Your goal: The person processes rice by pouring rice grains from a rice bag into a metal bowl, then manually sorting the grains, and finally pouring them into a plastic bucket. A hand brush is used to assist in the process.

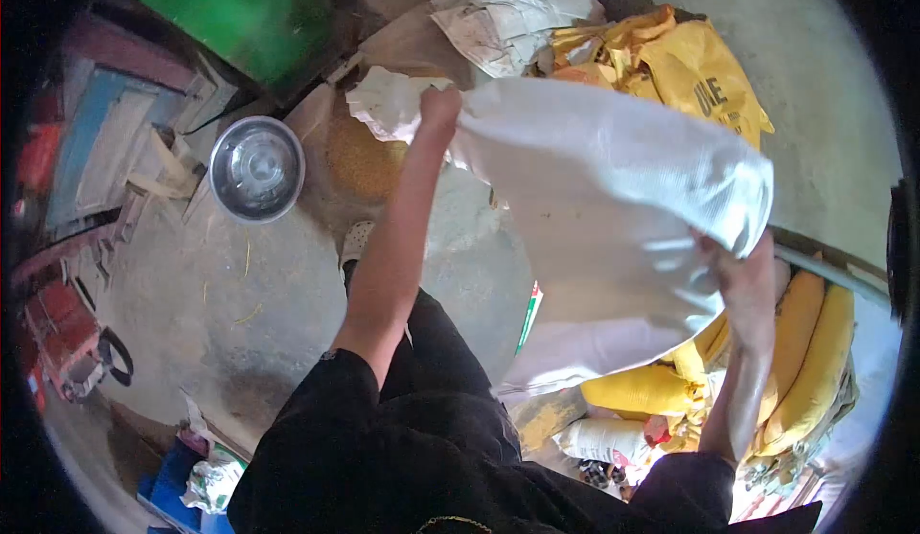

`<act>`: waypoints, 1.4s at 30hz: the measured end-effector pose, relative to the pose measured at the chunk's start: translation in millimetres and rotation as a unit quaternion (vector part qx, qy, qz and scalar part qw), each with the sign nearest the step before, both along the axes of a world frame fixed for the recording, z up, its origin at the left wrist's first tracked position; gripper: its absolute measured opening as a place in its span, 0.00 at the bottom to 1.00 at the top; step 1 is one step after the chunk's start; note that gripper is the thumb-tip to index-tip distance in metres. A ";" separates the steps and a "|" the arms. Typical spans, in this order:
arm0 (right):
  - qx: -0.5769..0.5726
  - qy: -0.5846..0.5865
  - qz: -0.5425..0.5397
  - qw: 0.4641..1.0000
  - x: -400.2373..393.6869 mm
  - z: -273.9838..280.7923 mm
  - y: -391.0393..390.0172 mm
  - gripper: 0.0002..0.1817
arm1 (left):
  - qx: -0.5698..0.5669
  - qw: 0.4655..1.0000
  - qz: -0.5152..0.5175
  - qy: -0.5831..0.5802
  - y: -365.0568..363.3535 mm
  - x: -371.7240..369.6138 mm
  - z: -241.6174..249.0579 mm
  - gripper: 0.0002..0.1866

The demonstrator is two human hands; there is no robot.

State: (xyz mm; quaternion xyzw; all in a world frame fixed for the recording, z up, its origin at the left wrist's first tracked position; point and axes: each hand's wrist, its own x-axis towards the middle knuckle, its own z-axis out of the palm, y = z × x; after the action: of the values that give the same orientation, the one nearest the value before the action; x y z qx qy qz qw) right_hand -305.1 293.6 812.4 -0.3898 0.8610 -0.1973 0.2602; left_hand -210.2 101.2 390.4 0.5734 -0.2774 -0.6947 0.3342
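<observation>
A large white woven sack (594,208) hangs stretched between my two hands, in front of my body. My left hand (441,113) is closed in a fist on the sack near its ragged, bunched end. My right hand (733,261) grips the sack's other side, with some fingers hidden behind folds of the cloth. Below and beyond my left forearm lies a heap of yellow-brown grain (364,158) on the floor. A shiny metal bowl (257,169) stands on the floor to the left of the grain.
Folded white sacks (517,22) and yellow printed sacks (704,74) lie against the wall ahead. Filled yellow sacks (815,362) are piled at the right. A green box-like surface (230,17) is at the upper left, and a red machine (67,333) stands at the far left.
</observation>
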 end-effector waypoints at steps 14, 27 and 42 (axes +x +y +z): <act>0.063 0.203 0.106 0.971 -42.0 7.7 -20.8 0.24 | 0.105 0.976 -0.191 0.009 -26.1 44.9 75.0 0.07; -0.148 0.382 0.119 0.904 -27.4 48.3 -50.4 0.24 | 0.170 0.953 -0.235 0.093 -48.3 52.7 91.6 0.17; -0.044 0.188 0.264 0.945 -48.5 -25.0 -209.2 0.34 | -0.323 0.908 -0.233 -0.131 214.7 15.5 281.4 0.33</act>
State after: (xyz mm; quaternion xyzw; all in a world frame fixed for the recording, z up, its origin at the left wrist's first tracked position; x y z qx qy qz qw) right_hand -353.6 84.4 787.4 -0.6443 0.7511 -0.0818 0.1188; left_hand -194.7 315.9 671.8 0.4387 -0.6535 -0.5438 0.2911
